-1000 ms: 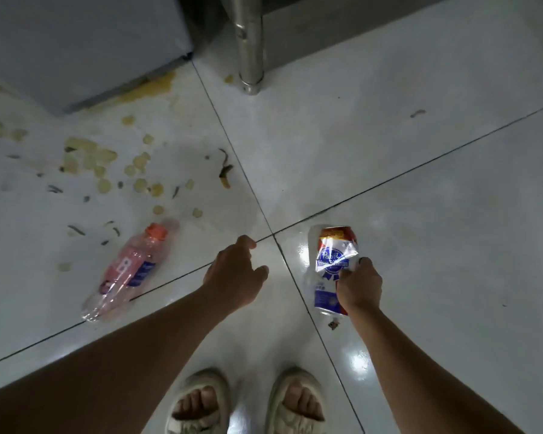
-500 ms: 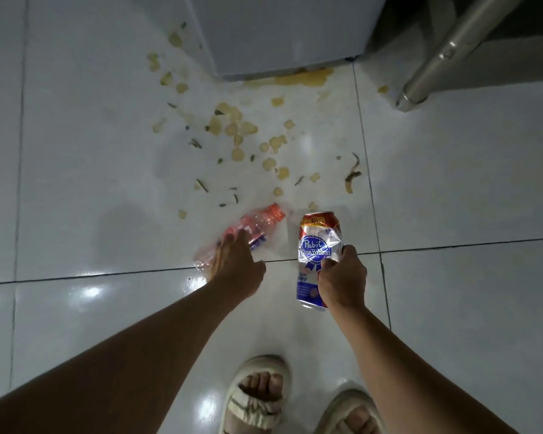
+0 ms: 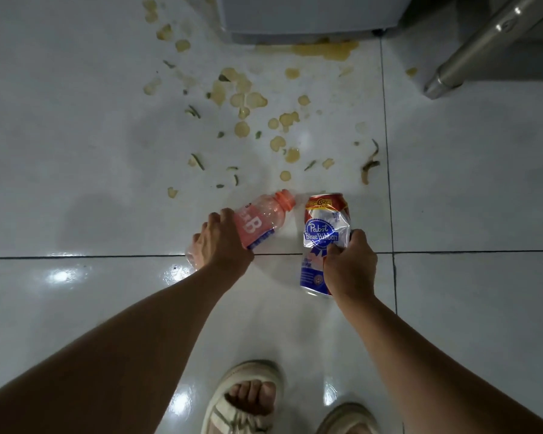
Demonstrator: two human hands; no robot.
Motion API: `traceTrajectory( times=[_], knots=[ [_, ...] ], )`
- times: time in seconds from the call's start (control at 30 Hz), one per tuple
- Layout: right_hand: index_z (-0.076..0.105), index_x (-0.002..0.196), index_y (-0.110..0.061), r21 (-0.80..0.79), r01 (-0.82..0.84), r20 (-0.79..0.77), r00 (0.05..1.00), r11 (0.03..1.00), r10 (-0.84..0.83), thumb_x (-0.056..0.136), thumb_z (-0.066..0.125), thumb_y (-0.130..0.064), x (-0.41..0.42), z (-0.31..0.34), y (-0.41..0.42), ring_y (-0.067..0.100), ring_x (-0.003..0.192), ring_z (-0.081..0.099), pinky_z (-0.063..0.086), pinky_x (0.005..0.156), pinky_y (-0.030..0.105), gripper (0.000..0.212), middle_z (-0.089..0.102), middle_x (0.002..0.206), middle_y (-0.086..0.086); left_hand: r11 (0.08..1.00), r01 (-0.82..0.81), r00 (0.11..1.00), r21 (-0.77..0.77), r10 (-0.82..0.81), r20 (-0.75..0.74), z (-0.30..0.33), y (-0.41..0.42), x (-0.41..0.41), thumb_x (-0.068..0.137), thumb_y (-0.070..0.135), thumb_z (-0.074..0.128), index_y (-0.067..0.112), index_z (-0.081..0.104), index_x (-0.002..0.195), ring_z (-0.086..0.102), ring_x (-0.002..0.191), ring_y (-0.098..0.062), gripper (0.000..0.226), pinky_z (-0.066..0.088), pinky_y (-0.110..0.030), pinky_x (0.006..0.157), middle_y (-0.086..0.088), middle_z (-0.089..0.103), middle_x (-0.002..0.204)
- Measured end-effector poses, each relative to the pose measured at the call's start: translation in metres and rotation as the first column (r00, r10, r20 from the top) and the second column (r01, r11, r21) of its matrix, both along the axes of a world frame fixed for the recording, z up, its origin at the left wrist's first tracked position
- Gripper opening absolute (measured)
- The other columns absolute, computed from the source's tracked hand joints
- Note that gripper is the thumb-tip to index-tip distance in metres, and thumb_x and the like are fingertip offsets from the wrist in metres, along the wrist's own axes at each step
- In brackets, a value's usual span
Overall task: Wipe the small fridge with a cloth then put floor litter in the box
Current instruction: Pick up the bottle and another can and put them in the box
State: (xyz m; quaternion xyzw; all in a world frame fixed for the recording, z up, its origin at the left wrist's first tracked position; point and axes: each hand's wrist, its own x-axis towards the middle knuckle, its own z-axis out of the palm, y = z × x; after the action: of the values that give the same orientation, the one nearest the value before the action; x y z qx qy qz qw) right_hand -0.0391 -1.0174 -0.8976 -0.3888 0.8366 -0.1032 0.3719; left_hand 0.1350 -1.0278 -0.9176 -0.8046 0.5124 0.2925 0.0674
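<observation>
A crushed blue, white and red can [image 3: 323, 230] is held just above the white tiled floor by my right hand [image 3: 348, 264], whose fingers curl round its lower half. To its left a clear pink plastic bottle [image 3: 261, 220] with an orange cap lies on the tile. My left hand [image 3: 220, 242] is on the bottle's lower half with fingers curled over it. The small fridge [image 3: 295, 23] shows only its grey bottom edge at the top of the view. No cloth or box is in view.
Yellowish spill spots [image 3: 248, 101] and small green scraps [image 3: 198, 161] are scattered on the tile between the fridge and my hands. A metal table leg [image 3: 480, 48] slants at the top right. My sandalled feet [image 3: 248, 399] stand at the bottom.
My left hand has moved left and forward onto the pink bottle and closed over it. My right hand keeps hold of the can, carried toward the bottle. The view has shifted toward the fridge.
</observation>
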Motion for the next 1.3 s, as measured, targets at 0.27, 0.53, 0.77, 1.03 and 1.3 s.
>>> traceTrajectory(
  times=[0.27, 0.53, 0.77, 1.03, 1.3],
  knots=[
    [0.049, 0.116, -0.005, -0.004, 0.077, -0.016, 0.997, 0.997, -0.077, 0.092, 0.053, -0.01, -0.034, 0.116, -0.011, 0.031, 0.1, 0.064, 0.056, 0.079, 0.042, 0.025, 0.062, 0.118, 0.016, 0.999, -0.032, 0.993, 0.018, 0.034, -0.114, 0.116, -0.014, -0.037, 0.058, 0.032, 0.084, 0.016, 0.041, 0.118, 0.057, 0.099, -0.025, 0.076, 0.051, -0.044, 0.088, -0.006, 0.054, 0.112],
    [0.049, 0.114, -0.001, -0.093, 0.197, -0.058, 0.978, 0.976, -0.203, 0.093, 0.049, -0.008, -0.069, 0.302, -0.034, 0.036, 0.1, 0.064, 0.053, 0.076, 0.039, 0.022, 0.062, 0.116, 0.02, 0.997, 0.053, 0.968, -0.062, -0.067, -0.24, 0.305, -0.054, -0.087, 0.057, 0.04, 0.082, 0.022, 0.04, 0.114, 0.06, 0.091, -0.02, 0.072, 0.054, -0.036, 0.081, 0.001, 0.06, 0.105],
    [0.05, 0.112, 0.0, -0.221, 0.271, -0.053, 0.956, 0.937, -0.29, 0.092, 0.05, -0.008, -0.099, 0.475, -0.042, 0.037, 0.098, 0.064, 0.053, 0.075, 0.038, 0.022, 0.063, 0.114, 0.021, 0.977, 0.099, 0.94, -0.19, -0.155, -0.306, 0.479, -0.073, -0.112, 0.057, 0.041, 0.083, 0.023, 0.043, 0.113, 0.059, 0.086, -0.016, 0.072, 0.051, -0.027, 0.068, 0.001, 0.062, 0.107],
    [0.05, 0.115, -0.002, -0.394, 0.442, -0.019, 0.873, 0.806, -0.488, 0.09, 0.055, -0.011, -0.146, 0.654, -0.004, 0.03, 0.098, 0.064, 0.047, 0.069, 0.028, 0.027, 0.063, 0.114, 0.017, 0.913, 0.236, 0.856, -0.334, -0.358, -0.373, 0.667, -0.067, -0.157, 0.058, 0.036, 0.083, 0.02, 0.045, 0.106, 0.059, 0.083, -0.02, 0.064, 0.052, -0.03, 0.076, 0.0, 0.061, 0.101],
    [0.05, 0.111, -0.001, -0.531, 0.578, -0.024, 0.72, 0.619, -0.694, 0.093, 0.051, -0.013, -0.21, 0.782, 0.082, 0.023, 0.083, 0.058, 0.043, 0.064, 0.028, 0.022, 0.063, 0.109, 0.017, 0.792, 0.394, 0.664, -0.466, -0.596, -0.452, 0.804, -0.023, -0.245, 0.06, 0.033, 0.082, 0.019, 0.045, 0.108, 0.062, 0.084, -0.019, 0.061, 0.052, -0.029, 0.074, -0.002, 0.064, 0.101]
  ],
)
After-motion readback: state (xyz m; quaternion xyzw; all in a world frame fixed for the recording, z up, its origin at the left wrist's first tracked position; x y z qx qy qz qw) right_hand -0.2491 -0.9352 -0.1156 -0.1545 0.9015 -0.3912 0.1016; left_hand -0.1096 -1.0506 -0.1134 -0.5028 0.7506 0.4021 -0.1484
